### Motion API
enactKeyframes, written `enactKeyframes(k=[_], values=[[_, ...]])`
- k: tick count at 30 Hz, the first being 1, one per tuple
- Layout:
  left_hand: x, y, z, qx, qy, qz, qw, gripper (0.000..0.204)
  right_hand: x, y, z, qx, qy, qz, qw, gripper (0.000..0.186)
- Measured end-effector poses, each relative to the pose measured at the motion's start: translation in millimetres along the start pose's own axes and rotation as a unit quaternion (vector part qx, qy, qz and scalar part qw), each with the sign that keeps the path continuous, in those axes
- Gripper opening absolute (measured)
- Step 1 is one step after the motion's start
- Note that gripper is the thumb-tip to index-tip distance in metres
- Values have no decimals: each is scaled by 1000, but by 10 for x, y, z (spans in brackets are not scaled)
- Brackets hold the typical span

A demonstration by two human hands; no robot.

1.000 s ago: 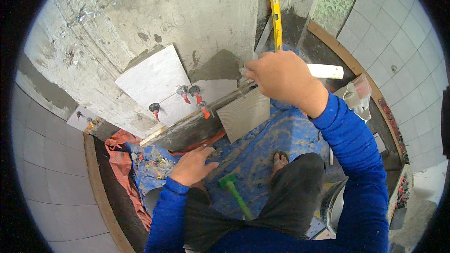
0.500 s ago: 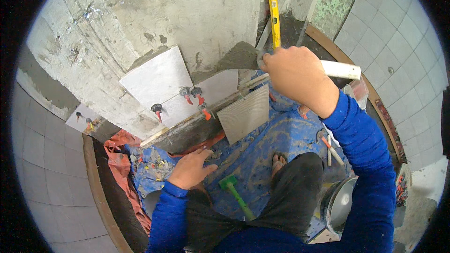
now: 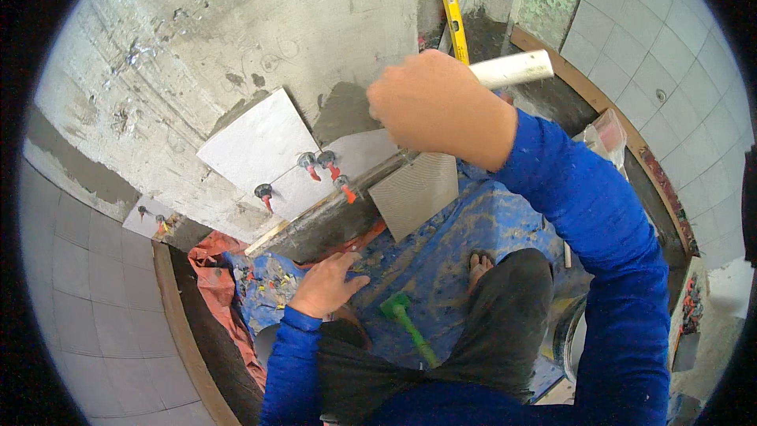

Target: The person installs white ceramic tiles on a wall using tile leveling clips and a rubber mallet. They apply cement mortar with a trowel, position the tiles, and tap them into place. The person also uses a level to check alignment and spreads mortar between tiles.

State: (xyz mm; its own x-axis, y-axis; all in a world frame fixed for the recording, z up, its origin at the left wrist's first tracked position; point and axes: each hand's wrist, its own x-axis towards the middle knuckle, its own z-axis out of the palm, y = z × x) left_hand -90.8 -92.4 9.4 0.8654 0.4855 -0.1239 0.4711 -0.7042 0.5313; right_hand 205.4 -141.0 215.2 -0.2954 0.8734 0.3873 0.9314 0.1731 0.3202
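Note:
My right hand (image 3: 441,106) is closed round a trowel, whose white handle (image 3: 512,69) sticks out to the right. It is up against the bare wall, beside a patch of wet grey mortar (image 3: 344,110). The trowel's blade is hidden by the hand or blends with the mortar. Left of the patch are white tiles (image 3: 259,136) on the wall, with black and red pipe fittings (image 3: 327,162) standing out from them. Below, a tile with a ridged grey back (image 3: 415,192) leans against the dark ledge. My left hand (image 3: 327,284) hangs empty, fingers apart, above the sheeting.
A yellow spirit level (image 3: 451,12) stands in the far corner. Blue sheeting (image 3: 505,221) covers the floor, with a green-handled tool (image 3: 410,327) near my legs. A bucket (image 3: 572,339) stands at my right. Orange sheeting (image 3: 213,256) lies at left; a wooden strip (image 3: 272,235) edges the ledge.
My right hand has moved left along the wall with the trowel, toward the white tiles. My left hand keeps its pose. The view has shifted slightly.

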Motion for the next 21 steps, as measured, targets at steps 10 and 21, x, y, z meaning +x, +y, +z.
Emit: enactKeyframes(k=[10, 21], values=[[37, -15, 32, -8, 15, 44, 999, 49, 155, 171, -279, -67, -42, 7, 997, 12], [-19, -66, 48, 4, 4, 24, 1000, 49, -531, 523, -152, 107, -78, 218, 967, 29]])
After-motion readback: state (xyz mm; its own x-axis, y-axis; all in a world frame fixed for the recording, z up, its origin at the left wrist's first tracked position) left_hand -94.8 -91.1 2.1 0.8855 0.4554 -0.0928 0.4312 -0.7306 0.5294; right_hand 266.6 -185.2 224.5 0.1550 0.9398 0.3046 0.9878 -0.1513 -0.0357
